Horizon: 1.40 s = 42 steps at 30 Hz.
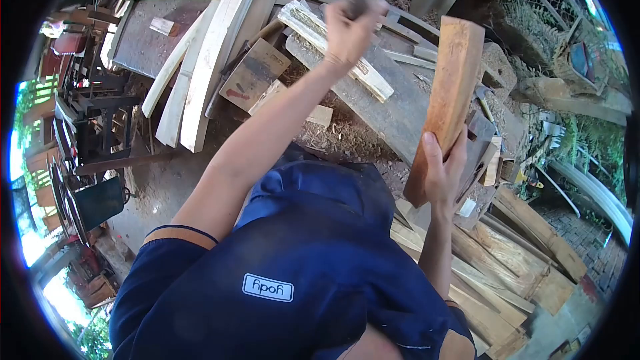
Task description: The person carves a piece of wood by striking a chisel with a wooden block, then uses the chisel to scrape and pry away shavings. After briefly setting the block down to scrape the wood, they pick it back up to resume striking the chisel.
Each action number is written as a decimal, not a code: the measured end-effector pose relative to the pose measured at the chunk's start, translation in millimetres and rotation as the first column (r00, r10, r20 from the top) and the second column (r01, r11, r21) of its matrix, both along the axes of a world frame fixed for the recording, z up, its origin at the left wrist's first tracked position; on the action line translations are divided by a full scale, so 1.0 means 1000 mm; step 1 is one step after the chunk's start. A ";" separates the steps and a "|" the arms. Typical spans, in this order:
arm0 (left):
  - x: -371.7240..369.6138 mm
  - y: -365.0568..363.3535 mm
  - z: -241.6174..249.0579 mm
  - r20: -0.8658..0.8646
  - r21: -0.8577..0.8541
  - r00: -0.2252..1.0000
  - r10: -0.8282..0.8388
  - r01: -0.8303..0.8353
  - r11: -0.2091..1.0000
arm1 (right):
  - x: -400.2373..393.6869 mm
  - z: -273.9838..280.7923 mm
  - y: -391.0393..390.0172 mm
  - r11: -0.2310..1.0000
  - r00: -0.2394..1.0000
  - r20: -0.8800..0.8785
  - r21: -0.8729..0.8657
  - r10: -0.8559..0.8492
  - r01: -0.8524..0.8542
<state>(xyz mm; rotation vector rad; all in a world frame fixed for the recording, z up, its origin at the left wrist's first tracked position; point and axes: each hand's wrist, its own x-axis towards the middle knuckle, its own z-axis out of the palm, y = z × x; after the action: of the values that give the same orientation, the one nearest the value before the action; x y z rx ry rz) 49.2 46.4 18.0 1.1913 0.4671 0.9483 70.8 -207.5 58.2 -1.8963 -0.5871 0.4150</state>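
My left hand (348, 39) is raised over the workbench, its fingers closed round a dark grey, rounded object (356, 0), blurred and partly hidden by the fingers. Under that hand lies a pale, rough-edged wooden strip (369, 79) on a wide grey board (393, 117). On the right, my right hand (445, 175) grips a thick reddish-brown wooden block (452, 73) near its lower end, thumb on the near face. The block stands tilted, its top end leaning away to the right.
Long pale planks (217, 60) lie across the bench at the left, beside a square wooden piece (255, 75). Sawdust and offcuts cover the ground before my body. Stacked boards (507, 260) lie at lower right. Dark metal frames (110, 120) stand at far left.
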 end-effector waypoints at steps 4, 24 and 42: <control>-0.009 0.019 0.013 0.118 -0.205 0.983 0.139 -0.113 0.972 | -0.001 -0.012 -0.006 0.999 0.999 -0.021 0.018 0.031 -0.030; 0.018 -0.049 -0.008 -0.177 0.435 0.984 -0.021 0.098 0.895 | 0.007 0.048 -0.009 0.930 0.994 -0.096 0.367 0.046 -0.007; 0.008 -0.054 -0.017 -0.281 0.521 0.960 -0.003 0.155 0.839 | 0.010 0.034 0.017 0.991 0.967 0.216 -0.017 0.136 -0.136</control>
<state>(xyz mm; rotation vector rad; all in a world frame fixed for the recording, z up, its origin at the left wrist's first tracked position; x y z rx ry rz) 57.5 -7.7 0.7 1.8603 0.3679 0.8723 81.3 -190.5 92.4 -1.9234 -0.8658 0.2979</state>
